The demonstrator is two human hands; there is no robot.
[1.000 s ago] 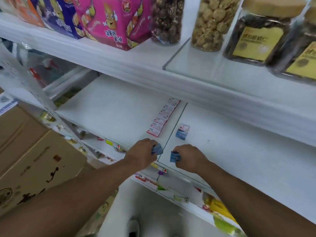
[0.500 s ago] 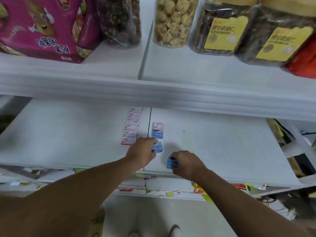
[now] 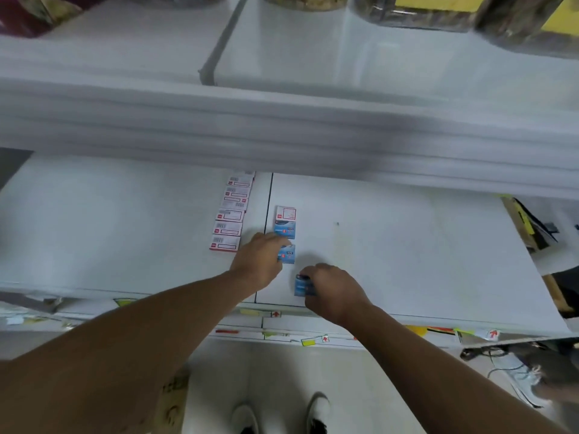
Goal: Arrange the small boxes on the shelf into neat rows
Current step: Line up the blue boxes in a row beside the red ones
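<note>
On the white lower shelf [image 3: 407,245] a row of several white-and-red small boxes [image 3: 230,214] runs front to back, left of the panel seam. Right of the seam a second row starts with a white box [image 3: 285,213] and a blue box [image 3: 285,230] behind a third, blue box [image 3: 287,255]. My left hand [image 3: 258,261] lies on the shelf with its fingers on that third blue box. My right hand [image 3: 333,288] sits near the shelf's front edge, fingers closed on another blue box [image 3: 302,286].
The upper shelf's thick white edge [image 3: 282,130] overhangs the back of the lower shelf. Jars [image 3: 416,10] stand on the upper shelf. Price labels [image 3: 313,339] line the front rail. A cardboard box [image 3: 172,402] and my white shoes [image 3: 318,411] are on the floor below.
The view tilted downward, so the upper shelf goods slid out of sight. My left hand pushed its blue box forward into the second row; my right hand stayed at the front edge with its box.
</note>
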